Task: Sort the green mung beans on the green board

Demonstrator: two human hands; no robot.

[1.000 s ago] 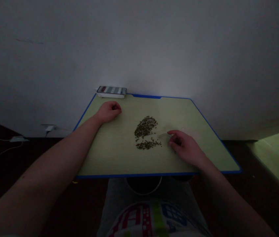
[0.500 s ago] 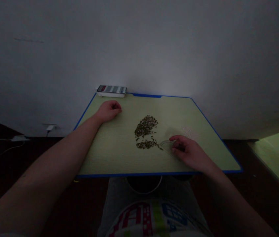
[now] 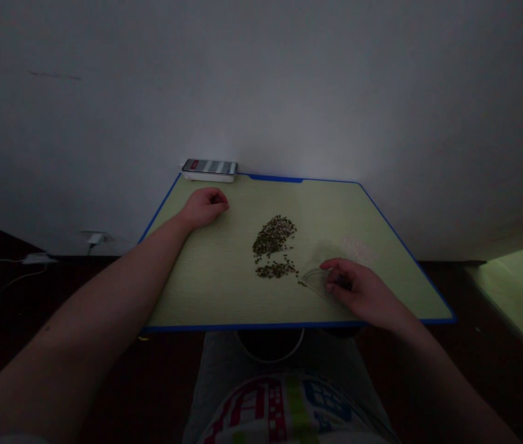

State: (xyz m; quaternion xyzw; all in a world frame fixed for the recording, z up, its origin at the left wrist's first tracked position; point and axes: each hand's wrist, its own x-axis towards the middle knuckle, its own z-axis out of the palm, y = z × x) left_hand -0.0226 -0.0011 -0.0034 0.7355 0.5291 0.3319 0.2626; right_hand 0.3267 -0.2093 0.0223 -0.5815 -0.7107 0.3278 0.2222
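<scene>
My right hand [image 3: 351,283] pinches a clear plastic protractor [image 3: 314,279] between thumb and fingers, low over the table's right half. The curved edge of the protractor faces left; part of it is covered by my fingers. Just left of that edge lie a few stray dark grains. Small brown-green grains or seeds form a larger heap [image 3: 274,235], with a smaller heap [image 3: 275,269] on its near side. My left hand [image 3: 205,207] rests at the far left of the tabletop, fingers curled in a loose fist, with nothing visible in it.
The pale yellow-green table [image 3: 210,283] has a blue rim. A phone [image 3: 210,167] lies on a white box [image 3: 208,177] at the far left corner. A patch of pale small bits [image 3: 358,248] lies right. Below the near edge, a round container [image 3: 271,345] sits between my legs.
My right hand and the protractor have moved slightly right and nearer, away from the small heap. A few grains have come away with its edge. My left hand stays put.
</scene>
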